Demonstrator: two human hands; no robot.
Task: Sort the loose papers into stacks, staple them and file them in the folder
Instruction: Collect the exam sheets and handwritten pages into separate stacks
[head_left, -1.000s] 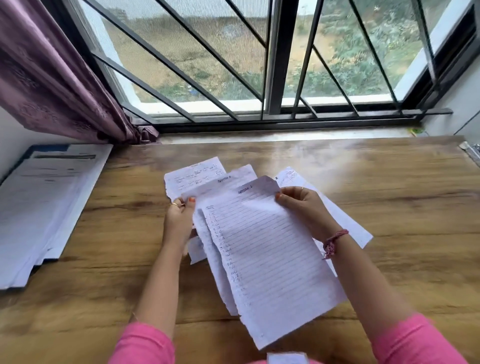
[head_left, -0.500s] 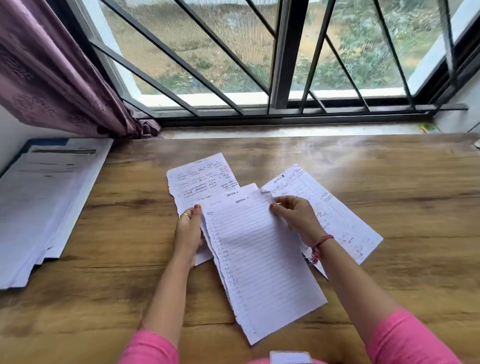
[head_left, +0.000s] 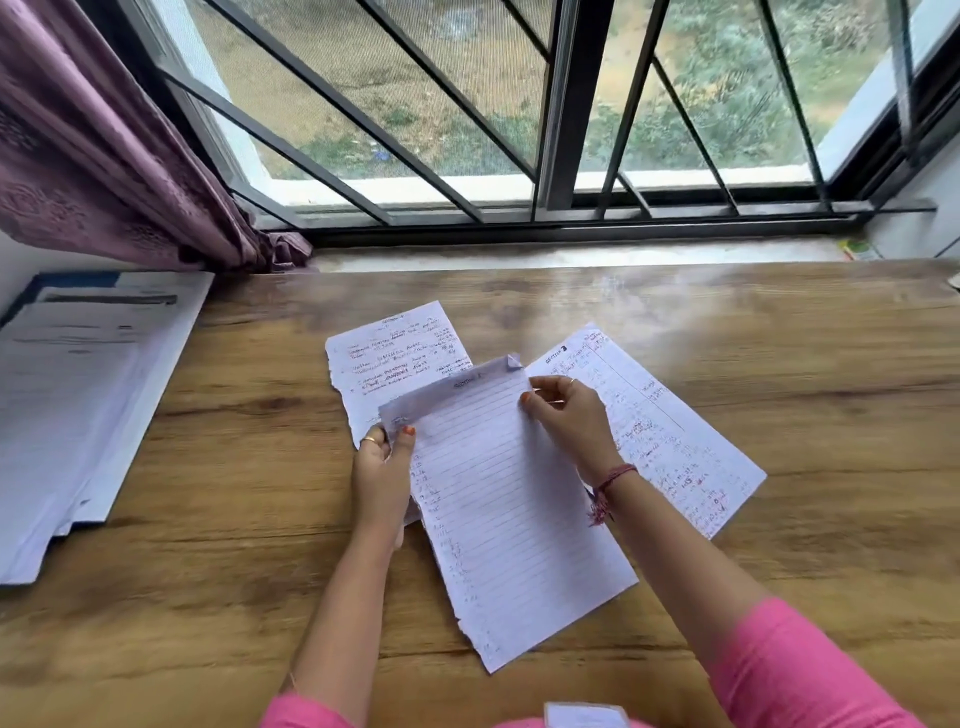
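At desk centre I am pinching the lined sheet stack (head_left: 511, 499) by its far corners — left hand (head_left: 383, 475) at the left edge, right hand (head_left: 569, 421) at the right, top corner curling. Two written sheets (head_left: 395, 358) (head_left: 670, 431) are lying beneath, fanned apart. Wooden desk (head_left: 779, 332) is lying open rightward; folder pile (head_left: 88, 395) is sitting at the left edge, under the curtain (head_left: 104, 145).

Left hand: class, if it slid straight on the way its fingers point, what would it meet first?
Probably the handwritten sheet lying beyond the left hand, which grips the lined stack; depth is unclear, so it might pass above it.
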